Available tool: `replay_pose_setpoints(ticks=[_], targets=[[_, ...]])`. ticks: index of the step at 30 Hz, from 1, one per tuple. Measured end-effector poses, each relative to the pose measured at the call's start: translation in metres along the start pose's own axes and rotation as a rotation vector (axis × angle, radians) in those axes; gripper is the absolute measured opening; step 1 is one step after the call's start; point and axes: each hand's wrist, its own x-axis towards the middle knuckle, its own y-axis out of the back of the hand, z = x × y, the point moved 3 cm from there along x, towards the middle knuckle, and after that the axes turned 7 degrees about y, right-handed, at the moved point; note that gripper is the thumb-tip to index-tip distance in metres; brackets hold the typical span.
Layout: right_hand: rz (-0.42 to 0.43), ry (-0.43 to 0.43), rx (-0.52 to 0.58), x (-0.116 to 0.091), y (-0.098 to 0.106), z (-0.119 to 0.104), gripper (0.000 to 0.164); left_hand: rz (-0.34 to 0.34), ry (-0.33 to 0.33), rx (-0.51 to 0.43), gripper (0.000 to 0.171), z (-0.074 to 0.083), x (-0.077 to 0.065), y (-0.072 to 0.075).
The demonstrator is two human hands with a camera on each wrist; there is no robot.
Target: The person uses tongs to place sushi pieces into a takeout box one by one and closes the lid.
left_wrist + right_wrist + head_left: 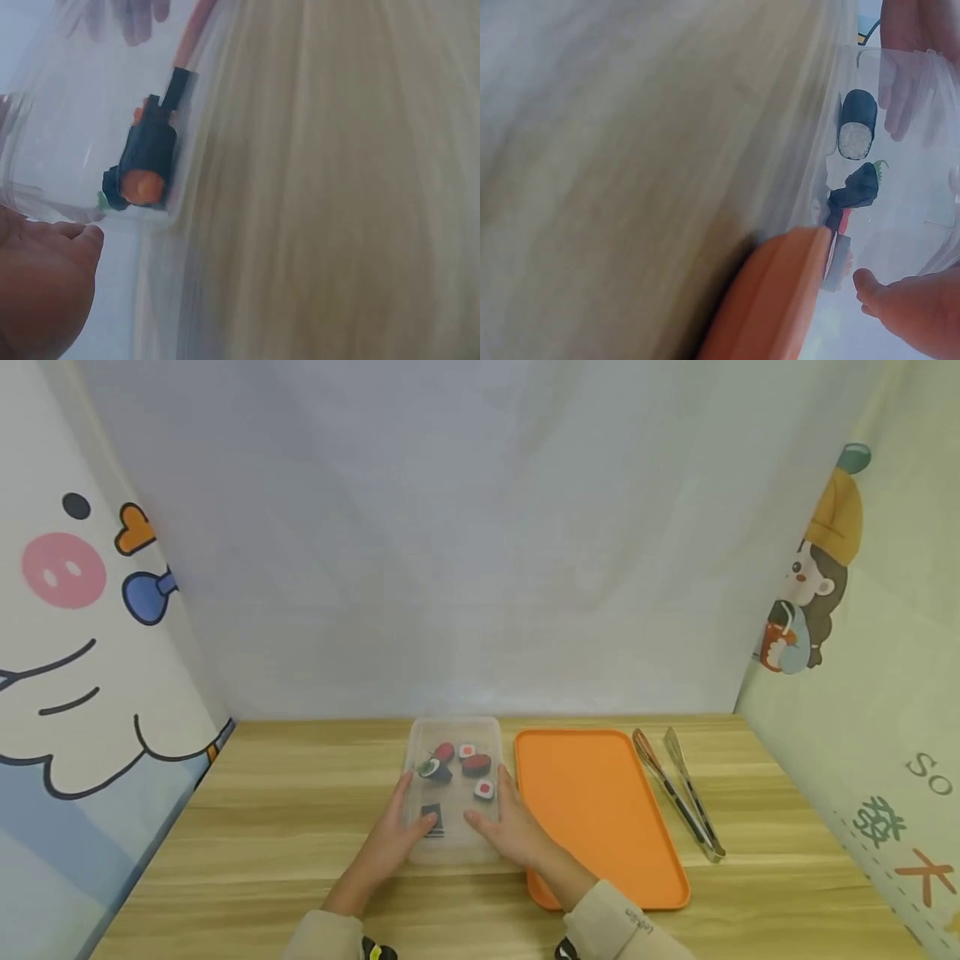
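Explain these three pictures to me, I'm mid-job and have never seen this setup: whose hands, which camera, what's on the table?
No machine here: a person works with bare hands. The wide picture comes from a head camera; the two blurry ones from cameras on each wrist. On the wooden table sit a clear plastic box with toy sushi pieces inside, an orange tray and metal tongs. The left hand and right hand rest against the box's two sides, fingers fairly straight. Nothing is lifted.
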Motion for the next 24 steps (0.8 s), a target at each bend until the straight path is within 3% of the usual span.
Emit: replay_pose_setpoints(ticks=[3, 5, 9, 11, 13, 16, 21, 24], targets=[[-0.015, 0.011, -0.012, 0.002, 0.003, -0.001, 0.090, -0.025, -0.001, 0.033, 0.079, 0.002, 0.000, 0.002], [-0.027, 0.033, -0.028, 0.005, 0.006, -0.003, 0.089, -0.069, -0.028, 0.005, 0.077, 0.005, 0.003, 0.006], [-0.021, 0.062, -0.070, 0.019, 0.018, -0.006, 0.086, -0.110, -0.095, -0.049, 0.073, 0.014, 0.017, 0.017], [-0.015, 0.049, -0.087, 0.028, 0.023, -0.005, 0.084, -0.098, -0.127, -0.014, 0.072, 0.018, 0.029, 0.021], [-0.011, 0.030, -0.104, 0.035, 0.026, -0.003, 0.082, -0.084, -0.123, 0.055, 0.074, 0.020, 0.038, 0.022], [-0.012, 0.007, -0.102, 0.042, 0.024, 0.004, 0.077, -0.123, -0.074, 0.111, 0.075, 0.018, 0.047, 0.019], [-0.032, -0.012, -0.030, 0.045, 0.015, 0.015, 0.073, -0.113, 0.011, 0.147, 0.076, 0.009, 0.045, 0.013], [-0.040, -0.035, -0.001, 0.044, 0.014, 0.018, 0.074, -0.098, -0.002, 0.142, 0.075, 0.007, 0.045, 0.012]])
